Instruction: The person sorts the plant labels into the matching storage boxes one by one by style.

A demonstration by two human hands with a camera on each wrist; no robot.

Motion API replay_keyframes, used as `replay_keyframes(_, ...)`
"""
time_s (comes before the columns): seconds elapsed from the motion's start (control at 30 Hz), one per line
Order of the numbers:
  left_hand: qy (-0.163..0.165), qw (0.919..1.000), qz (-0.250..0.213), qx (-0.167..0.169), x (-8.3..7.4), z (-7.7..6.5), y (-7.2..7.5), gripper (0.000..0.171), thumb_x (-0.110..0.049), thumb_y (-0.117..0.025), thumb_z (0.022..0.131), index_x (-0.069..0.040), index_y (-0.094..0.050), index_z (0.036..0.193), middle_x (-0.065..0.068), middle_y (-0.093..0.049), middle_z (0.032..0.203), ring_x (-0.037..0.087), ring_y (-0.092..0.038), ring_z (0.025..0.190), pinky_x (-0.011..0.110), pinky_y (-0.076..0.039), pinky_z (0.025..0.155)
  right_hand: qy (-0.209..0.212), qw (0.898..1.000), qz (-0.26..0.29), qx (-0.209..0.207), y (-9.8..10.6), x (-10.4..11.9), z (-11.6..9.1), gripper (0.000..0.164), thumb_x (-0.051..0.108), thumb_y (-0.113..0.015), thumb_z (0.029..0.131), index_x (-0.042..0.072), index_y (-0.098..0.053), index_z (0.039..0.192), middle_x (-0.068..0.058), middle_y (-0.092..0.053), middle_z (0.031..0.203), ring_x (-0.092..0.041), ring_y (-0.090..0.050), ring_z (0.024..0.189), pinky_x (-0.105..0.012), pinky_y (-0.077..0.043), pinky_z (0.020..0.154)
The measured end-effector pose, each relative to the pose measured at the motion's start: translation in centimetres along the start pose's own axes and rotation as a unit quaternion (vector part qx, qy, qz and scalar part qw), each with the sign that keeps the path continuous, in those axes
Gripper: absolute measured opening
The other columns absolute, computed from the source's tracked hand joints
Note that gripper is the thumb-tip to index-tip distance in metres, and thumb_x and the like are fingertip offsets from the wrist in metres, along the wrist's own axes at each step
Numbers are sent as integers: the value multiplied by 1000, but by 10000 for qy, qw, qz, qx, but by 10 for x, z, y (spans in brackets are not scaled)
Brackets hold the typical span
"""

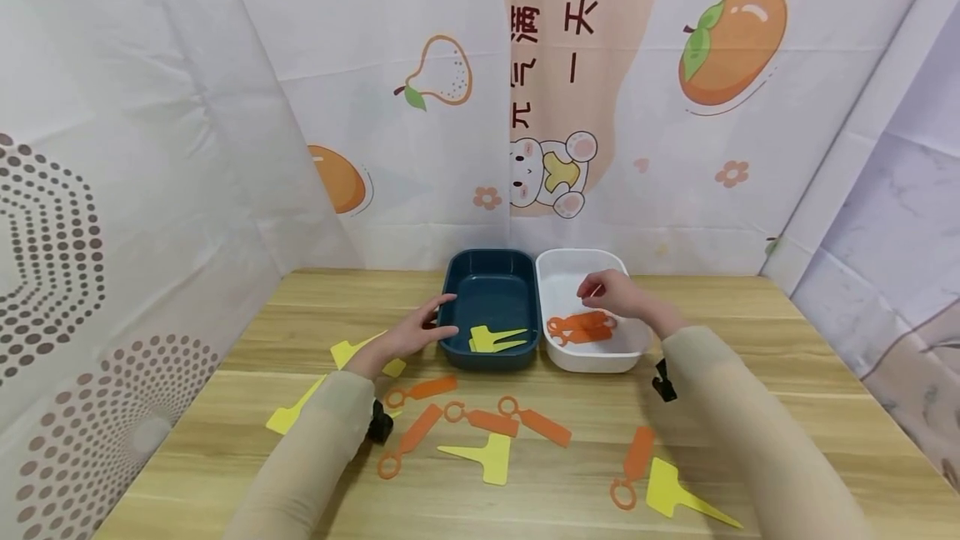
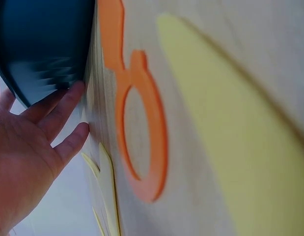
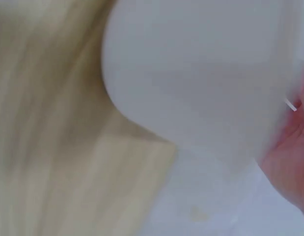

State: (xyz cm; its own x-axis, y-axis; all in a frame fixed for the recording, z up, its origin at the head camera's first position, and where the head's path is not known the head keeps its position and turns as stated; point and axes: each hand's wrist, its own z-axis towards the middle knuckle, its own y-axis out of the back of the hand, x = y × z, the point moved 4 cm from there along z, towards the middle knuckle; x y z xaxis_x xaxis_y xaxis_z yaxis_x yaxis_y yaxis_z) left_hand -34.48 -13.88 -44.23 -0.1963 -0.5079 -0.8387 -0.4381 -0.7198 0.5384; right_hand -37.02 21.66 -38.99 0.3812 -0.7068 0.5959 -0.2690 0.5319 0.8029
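Observation:
My left hand is at the left wall of the dark blue bin, its fingers spread against the side. In the left wrist view, the fingertips lie along that bin's wall. Two yellow T-shaped plant labels lie inside the blue bin. Over the white bin hovers my right hand, fingers loosely bent, with nothing visible in them. Below it, several orange ring-ended tags lie in the white bin. The right wrist view is blurred and shows the white bin's outer wall beside the hand.
More orange tags lie scattered in front of the bins, with a yellow label among them. Another yellow label is at the front right. Some yellow labels lie around the left forearm. A printed curtain hangs behind the table.

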Motion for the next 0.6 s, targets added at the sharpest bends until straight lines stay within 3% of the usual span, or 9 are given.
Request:
replay_keyframes(0.23,43,10000,-25,-24,-1,-1,0,65,-25,-58,100,-21,-24,155,15,-15,160,42,-20,142,56,-24,110,762,9970,75,59,23,27,-23,6,1,-67,89,-1,-67,95,-5,-66,88,-23,-61,83,-36,-53,78)
replay_keyframes(0.43,-26,10000,10,49,0,-1,0,65,-24,-56,101,-16,-22,155,18,-14,159,45,-20,141,57,-25,109,782,9956,37,522,28,41,-50,8,8,-69,90,6,-68,98,1,-66,90,-18,-62,86,-36,-53,78)
replay_keyframes(0.6,-84,9999,-38,63,2,1,0,65,-23,-56,101,-14,-22,155,18,-13,159,45,-20,141,57,-25,110,869,9939,-166,661,27,49,-76,10,17,-71,90,13,-69,100,5,-66,93,-13,-62,88,-47,-50,84)
